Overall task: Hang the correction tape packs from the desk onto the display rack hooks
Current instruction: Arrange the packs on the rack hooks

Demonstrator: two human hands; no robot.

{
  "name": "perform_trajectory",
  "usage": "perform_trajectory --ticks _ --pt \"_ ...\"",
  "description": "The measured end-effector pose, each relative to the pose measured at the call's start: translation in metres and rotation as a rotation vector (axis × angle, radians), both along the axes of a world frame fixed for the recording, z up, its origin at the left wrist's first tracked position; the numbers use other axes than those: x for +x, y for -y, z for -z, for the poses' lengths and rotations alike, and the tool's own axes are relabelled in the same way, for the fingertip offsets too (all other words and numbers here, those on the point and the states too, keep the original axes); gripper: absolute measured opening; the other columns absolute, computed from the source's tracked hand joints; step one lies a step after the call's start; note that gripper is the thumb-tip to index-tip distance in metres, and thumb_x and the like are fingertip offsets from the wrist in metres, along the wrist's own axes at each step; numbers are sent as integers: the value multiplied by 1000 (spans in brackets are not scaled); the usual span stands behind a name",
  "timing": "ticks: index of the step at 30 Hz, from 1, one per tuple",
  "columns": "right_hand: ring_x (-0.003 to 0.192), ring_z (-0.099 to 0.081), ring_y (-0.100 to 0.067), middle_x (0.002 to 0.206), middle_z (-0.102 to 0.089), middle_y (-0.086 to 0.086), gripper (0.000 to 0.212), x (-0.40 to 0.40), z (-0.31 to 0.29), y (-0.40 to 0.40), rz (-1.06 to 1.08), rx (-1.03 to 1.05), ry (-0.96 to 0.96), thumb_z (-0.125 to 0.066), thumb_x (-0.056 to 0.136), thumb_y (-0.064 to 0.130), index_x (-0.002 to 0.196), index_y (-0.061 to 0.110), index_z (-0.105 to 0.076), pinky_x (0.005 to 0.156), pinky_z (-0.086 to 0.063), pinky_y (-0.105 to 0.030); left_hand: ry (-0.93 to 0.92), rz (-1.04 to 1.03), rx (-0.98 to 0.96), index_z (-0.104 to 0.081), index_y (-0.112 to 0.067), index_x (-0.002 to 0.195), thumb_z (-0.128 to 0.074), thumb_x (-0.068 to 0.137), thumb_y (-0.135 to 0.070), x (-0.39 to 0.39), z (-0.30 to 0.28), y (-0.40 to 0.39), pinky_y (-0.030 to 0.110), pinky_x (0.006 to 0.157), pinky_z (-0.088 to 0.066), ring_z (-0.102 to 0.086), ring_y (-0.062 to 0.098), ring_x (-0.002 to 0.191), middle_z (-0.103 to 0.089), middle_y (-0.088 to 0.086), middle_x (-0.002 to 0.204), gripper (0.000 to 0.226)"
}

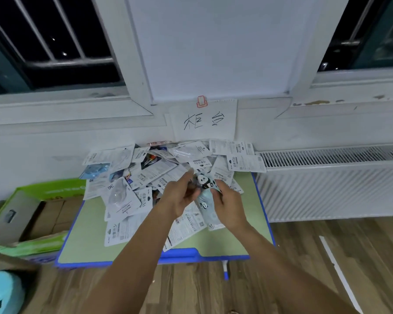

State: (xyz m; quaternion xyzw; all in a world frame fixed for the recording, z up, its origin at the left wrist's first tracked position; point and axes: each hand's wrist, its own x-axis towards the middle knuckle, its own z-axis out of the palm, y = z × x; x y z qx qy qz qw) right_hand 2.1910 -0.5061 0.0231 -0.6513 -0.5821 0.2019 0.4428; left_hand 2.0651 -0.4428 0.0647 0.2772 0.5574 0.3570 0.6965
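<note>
Several correction tape packs (127,198) lie in a loose heap on a small green desk with a blue rim (254,236). Most show their white printed backs. Over the middle of the heap, my right hand (228,205) grips a light blue pack with panda pictures (205,184) from its right side. My left hand (182,193) has its fingers curled at the left edge of the same pack, with one finger stretched toward the heap. No display rack or hooks are in view.
A white wall with a handwritten paper sign (203,121) stands behind the desk. A white radiator (331,182) is at the right. An open green cardboard box (32,211) sits left of the desk, a light blue round object (2,293) at bottom left. Wooden floor lies below.
</note>
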Motion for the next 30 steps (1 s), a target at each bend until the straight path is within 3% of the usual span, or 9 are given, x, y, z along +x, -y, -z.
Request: perform_trajectory --ticks 4,8,10,14,18,20,24,28,30 --pt "53 -41 -1 62 -48 8 12 9 -14 17 145 8 -209 -49 96 3 96 6 -60 57 -36 -16 -354 245 190 -66 -13 82 -71 83 -40 3 -4 12 22 62 -46 -55 10 70 -63 -3 75 27" --pt "71 -50 -26 88 -60 -29 17 22 -23 43 291 2 -475 -43 97 0 97 -4 -60 72 -45 -37 -187 526 216 -68 -15 111 -61 90 -42 20 -3 34 31 89 -47 -62 16 96 -70 0 103 35" --pt "82 -54 -22 91 -62 -22 20 32 -26 62 379 35 -567 -42 98 0 101 1 -62 80 -45 -37 -39 627 183 -65 -13 111 -56 94 -34 34 -4 47 30 81 -49 -63 18 86 -69 3 98 28" --pt "101 -62 -25 109 -67 -11 26 55 -33 109 579 100 -618 -41 99 5 116 5 -61 91 -49 -38 -52 765 267 -61 -18 97 -54 95 -14 68 -6 80 23 59 -47 -61 9 60 -67 -3 76 9" --pt "71 -53 -18 73 -58 1 20 80 -44 161 785 194 -512 -45 97 7 82 13 -57 68 -41 -32 21 779 361 -64 -11 102 -61 92 -10 109 -16 121 22 51 -49 -67 14 64 -71 3 83 11" --pt "74 -58 -28 78 -63 -9 18 95 -50 190 892 239 -515 -46 97 9 84 7 -58 69 -46 -39 99 809 327 -67 -9 99 -62 91 -12 131 -23 144 27 55 -55 -70 17 68 -74 6 83 10" --pt "83 -55 -48 98 -55 -38 23 124 -61 259 1042 332 -593 -42 98 14 99 -7 -52 76 -48 -57 135 855 297 -67 -7 108 -56 96 -22 174 -31 197 46 96 -49 -64 28 104 -69 14 111 22" --pt "50 -37 -23 60 -45 -13 18 143 -71 351 1139 445 -566 -39 99 12 91 3 -53 42 -34 -28 161 958 320 -62 -13 118 -53 98 -31 211 -37 265 54 94 -49 -64 29 107 -67 10 119 29" --pt "44 -31 -12 54 -37 1 20 150 -74 400 1210 454 -511 -40 99 12 83 13 -51 37 -24 -19 167 1014 350 -59 -16 122 -52 98 -35 227 -38 305 55 92 -51 -65 27 107 -66 6 121 32"
